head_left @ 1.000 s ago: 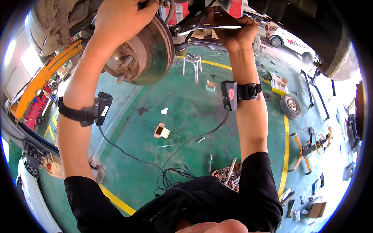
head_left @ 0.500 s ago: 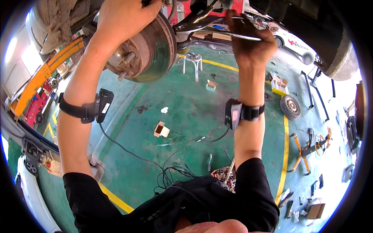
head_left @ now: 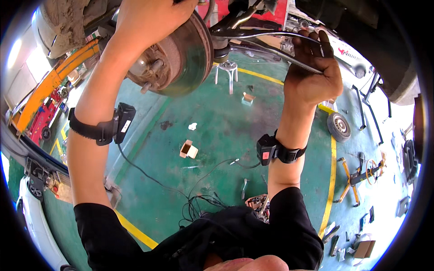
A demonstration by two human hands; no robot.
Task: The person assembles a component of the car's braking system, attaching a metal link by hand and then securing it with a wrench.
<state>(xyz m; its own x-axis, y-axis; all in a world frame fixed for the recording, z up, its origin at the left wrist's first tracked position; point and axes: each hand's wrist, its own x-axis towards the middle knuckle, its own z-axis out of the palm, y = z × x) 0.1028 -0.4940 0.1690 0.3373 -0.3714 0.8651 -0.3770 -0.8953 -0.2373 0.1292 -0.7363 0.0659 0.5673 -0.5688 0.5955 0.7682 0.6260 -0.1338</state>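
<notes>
At the top left my left hand (head_left: 151,18) reaches up over a rusty brake disc (head_left: 195,52) and its hub with studs (head_left: 153,67). Its fingers are largely cut off by the upper edge, so their grip is hidden. My right hand (head_left: 314,83) holds long-handled pliers (head_left: 275,33), one handle across the fingers and the other against the palm. The two handles stand spread apart. Their jaw end lies next to a dark joint (head_left: 221,50) just right of the disc; what it bites on cannot be made out.
Overhead are dark vehicle underparts (head_left: 343,22). An orange lift arm (head_left: 34,106) stands at left. On the green floor are a stool (head_left: 227,74), an open carton (head_left: 188,149), a tool tray (head_left: 257,204), a wheel (head_left: 339,126) and a yellow stand (head_left: 357,176). Cables (head_left: 199,205) run between my wrist straps.
My right hand has swung right and slightly down with the pliers, whose handles are now wider apart. The brake disc and my left hand have shifted a little to the right.
</notes>
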